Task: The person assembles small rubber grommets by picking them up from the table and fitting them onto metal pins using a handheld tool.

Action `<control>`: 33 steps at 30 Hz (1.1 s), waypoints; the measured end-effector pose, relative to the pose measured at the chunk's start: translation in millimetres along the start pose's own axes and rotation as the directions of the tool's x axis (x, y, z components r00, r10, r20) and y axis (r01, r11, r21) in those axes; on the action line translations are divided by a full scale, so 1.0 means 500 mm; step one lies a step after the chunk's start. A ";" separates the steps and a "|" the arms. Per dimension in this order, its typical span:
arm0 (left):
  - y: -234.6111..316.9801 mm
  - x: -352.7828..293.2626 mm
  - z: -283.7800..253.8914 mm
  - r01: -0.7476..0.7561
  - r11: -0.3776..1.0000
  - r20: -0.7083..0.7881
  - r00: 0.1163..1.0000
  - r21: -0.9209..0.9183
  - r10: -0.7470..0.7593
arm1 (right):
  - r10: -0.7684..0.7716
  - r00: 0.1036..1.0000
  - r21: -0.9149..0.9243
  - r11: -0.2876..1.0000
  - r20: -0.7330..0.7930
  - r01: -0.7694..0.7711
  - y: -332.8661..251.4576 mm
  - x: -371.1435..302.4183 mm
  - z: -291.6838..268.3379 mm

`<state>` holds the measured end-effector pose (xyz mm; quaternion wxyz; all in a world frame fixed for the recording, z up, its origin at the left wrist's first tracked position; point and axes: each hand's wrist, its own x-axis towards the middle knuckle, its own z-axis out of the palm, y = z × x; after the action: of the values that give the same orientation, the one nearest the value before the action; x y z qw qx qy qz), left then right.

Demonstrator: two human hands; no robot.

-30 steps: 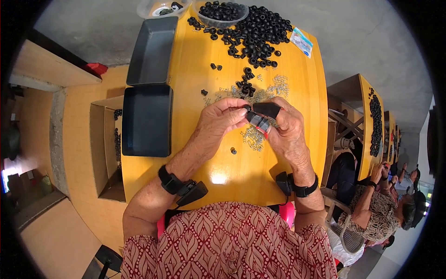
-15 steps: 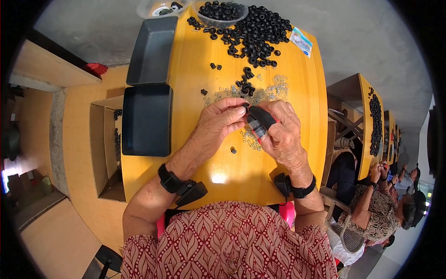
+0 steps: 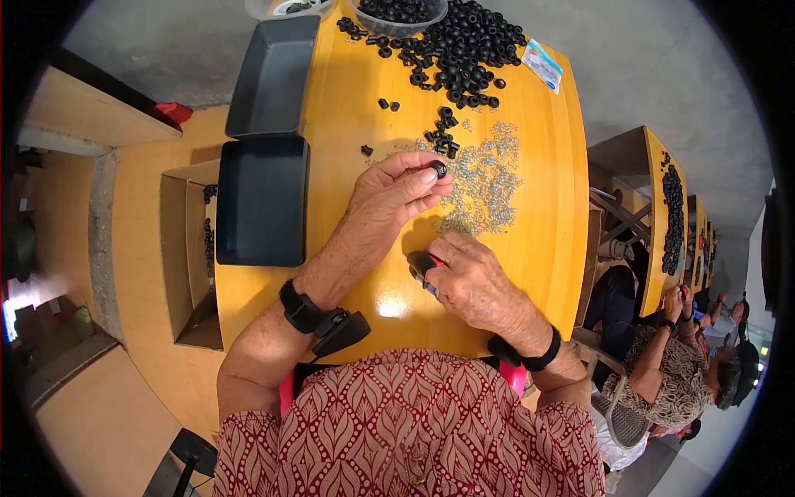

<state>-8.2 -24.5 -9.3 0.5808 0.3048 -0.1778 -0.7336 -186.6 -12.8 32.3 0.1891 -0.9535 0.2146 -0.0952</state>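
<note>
Between the thumb and fingers of my left hand (image 3: 389, 189) is a small black rounded part (image 3: 438, 169) with a hole in it. My right hand (image 3: 480, 286) is closed around a red-and-black hand tool (image 3: 422, 269), lower down and apart from that part. Most of the tool is hidden by the hand, so its exact kind does not show. Just right of my left fingertips, many tiny shiny metal pieces (image 3: 489, 178) lie scattered on the table (image 3: 538, 273). A short row of black parts (image 3: 443, 137) lies beyond my left hand.
A heap of black parts (image 3: 476, 50) and a clear bowl (image 3: 402, 26) fill the far side, with a small packet (image 3: 542, 66) at right. Two dark trays (image 3: 261, 203) line the left edge, above a cardboard box (image 3: 178, 248). Another person (image 3: 662, 364) sits at right.
The tool in my right hand has drawn away from the black part, moving down toward me and turning. My left hand has stayed nearly in place, the part now showing more fully.
</note>
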 end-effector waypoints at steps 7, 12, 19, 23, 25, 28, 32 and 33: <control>-0.008 0.000 -0.003 -0.009 1.000 0.005 1.000 0.013 0.009 | 0.178 0.933 0.213 0.970 -0.313 -0.114 0.021 0.023 -0.034; -0.012 0.005 -0.001 -0.015 0.998 -0.027 0.999 0.060 0.017 | 0.222 0.832 0.182 0.972 -0.508 -0.148 0.059 0.045 -0.042; -0.003 -0.001 0.008 -0.003 0.995 -0.063 0.998 0.098 0.009 | 0.220 0.799 0.109 0.975 -0.560 -0.191 0.078 0.054 -0.034; -0.001 -0.003 0.010 -0.005 0.996 -0.049 0.999 0.090 0.010 | 0.338 0.799 0.249 0.938 -0.498 -0.242 0.077 0.047 -0.034; 0.000 -0.003 0.012 -0.004 0.996 -0.049 0.999 0.093 0.009 | 0.377 0.806 0.256 0.923 -0.456 -0.287 0.076 0.046 -0.039; 0.000 -0.002 0.012 0.002 0.996 -0.048 0.999 0.093 0.002 | 0.371 0.803 0.245 0.927 -0.467 -0.285 0.077 0.046 -0.040; -0.015 0.004 -0.001 0.003 0.996 -0.052 0.999 0.090 0.002 | 0.397 0.754 0.405 0.894 -0.523 -0.191 0.069 0.052 -0.024; -0.018 0.003 -0.002 0.000 0.996 -0.048 0.999 0.091 0.004 | 0.422 0.748 0.477 0.864 -0.512 -0.162 0.068 0.053 -0.020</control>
<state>-14.5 -23.7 -15.7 0.5712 0.3483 -0.1970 -0.7167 -178.0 -56.1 30.4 0.3160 -0.7661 0.3887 -0.4026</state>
